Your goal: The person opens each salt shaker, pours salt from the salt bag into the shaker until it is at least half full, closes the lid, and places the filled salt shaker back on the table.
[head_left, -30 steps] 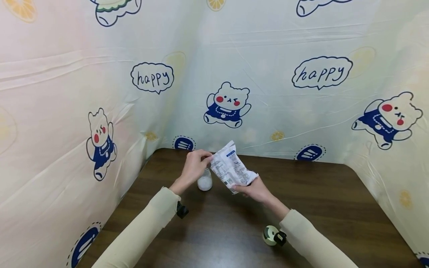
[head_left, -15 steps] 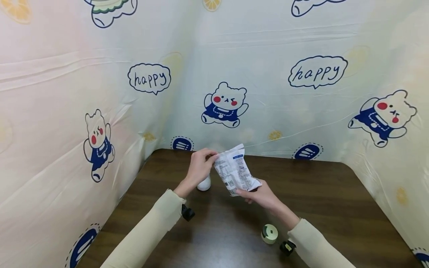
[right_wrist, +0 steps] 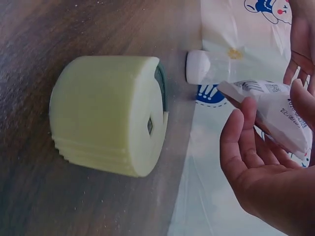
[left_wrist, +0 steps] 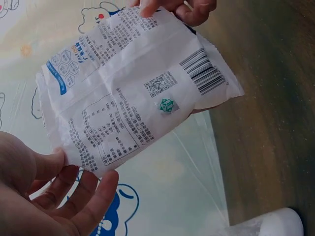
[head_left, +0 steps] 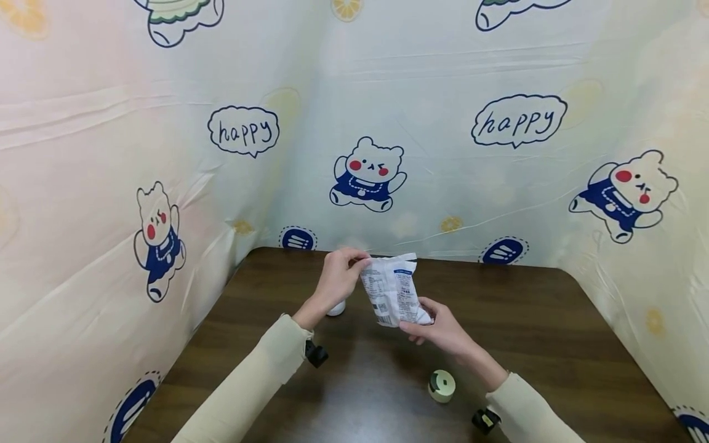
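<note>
A white printed packet is held up over the table between both hands. My left hand pinches its upper left corner between thumb and fingers. At its lower right corner, my right hand grips it, thumb in front and fingers behind. Barcode and small print show in the left wrist view on the packet. Behind my left hand and wrist stands a clear jar with white contents, mostly hidden in the head view; the right wrist view shows more of the jar.
A pale green, round lid-like piece with a dark green part sits near my right forearm. The dark wooden table ends at a printed cloth backdrop behind and at the sides.
The packet has turned more upright and shifted slightly right and down, with both hands along with it. The jar has become more covered by my left hand; the lid-like piece shows fully.
</note>
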`<state>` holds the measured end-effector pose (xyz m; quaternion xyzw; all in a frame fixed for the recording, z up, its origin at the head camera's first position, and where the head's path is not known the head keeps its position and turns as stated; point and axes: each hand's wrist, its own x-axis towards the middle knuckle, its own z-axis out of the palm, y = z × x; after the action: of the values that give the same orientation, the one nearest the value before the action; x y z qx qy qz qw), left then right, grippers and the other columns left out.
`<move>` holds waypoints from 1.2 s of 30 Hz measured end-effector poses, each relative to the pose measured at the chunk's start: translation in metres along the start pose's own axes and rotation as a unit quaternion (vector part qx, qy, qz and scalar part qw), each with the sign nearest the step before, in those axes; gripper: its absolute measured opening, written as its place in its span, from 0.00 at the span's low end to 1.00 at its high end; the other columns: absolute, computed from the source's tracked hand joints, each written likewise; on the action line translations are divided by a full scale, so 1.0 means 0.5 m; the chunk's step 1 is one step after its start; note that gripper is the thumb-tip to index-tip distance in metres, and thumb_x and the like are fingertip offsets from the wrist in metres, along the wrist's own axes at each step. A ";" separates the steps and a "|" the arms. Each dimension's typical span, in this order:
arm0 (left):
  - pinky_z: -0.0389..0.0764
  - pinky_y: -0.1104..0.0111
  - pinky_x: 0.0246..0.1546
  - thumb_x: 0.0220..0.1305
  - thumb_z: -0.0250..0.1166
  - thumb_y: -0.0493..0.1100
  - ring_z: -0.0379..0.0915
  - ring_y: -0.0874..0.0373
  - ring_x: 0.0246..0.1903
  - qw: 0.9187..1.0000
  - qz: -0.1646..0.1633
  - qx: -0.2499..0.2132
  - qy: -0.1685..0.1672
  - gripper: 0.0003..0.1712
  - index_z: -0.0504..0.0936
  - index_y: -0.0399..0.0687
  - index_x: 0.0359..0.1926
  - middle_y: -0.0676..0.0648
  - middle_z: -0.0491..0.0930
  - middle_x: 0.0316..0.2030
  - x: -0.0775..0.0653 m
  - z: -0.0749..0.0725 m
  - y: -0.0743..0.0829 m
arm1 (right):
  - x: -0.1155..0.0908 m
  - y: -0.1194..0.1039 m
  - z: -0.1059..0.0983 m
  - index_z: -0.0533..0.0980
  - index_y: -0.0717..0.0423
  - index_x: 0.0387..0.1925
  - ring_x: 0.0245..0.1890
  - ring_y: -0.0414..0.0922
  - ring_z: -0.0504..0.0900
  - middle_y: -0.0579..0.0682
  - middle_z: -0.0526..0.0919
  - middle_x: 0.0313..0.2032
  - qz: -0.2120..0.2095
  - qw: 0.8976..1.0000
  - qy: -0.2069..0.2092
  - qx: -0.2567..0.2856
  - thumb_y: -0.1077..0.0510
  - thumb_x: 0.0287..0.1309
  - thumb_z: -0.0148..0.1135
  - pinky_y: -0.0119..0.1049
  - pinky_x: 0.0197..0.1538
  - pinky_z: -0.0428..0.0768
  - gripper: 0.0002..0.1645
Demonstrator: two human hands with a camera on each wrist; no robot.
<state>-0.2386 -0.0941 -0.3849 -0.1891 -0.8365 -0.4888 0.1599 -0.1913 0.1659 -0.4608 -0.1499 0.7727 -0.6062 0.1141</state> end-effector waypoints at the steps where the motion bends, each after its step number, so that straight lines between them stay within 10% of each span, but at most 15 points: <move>1: 0.82 0.61 0.40 0.72 0.68 0.34 0.77 0.51 0.39 1.000 0.001 0.003 0.001 0.06 0.91 0.40 0.46 0.46 0.86 0.41 0.000 0.002 0.002 | -0.001 0.000 -0.002 0.70 0.65 0.68 0.36 0.54 0.85 0.58 0.84 0.48 -0.001 1.000 -0.001 -0.003 0.55 0.67 0.74 0.44 0.40 0.85 0.35; 36: 0.80 0.65 0.36 0.72 0.68 0.33 0.77 0.58 0.34 0.998 0.041 0.019 -0.039 0.05 0.91 0.43 0.41 0.50 0.85 0.37 -0.013 0.087 0.043 | -0.062 0.024 -0.070 0.72 0.70 0.67 0.34 0.49 0.81 0.60 0.84 0.51 -0.038 0.990 0.039 -0.132 0.54 0.70 0.70 0.37 0.33 0.82 0.33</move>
<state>-0.2263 -0.0471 -0.3918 -0.2387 -0.8427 -0.4584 0.1508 -0.1764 0.2118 -0.4644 -0.1695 0.8433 -0.5084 0.0403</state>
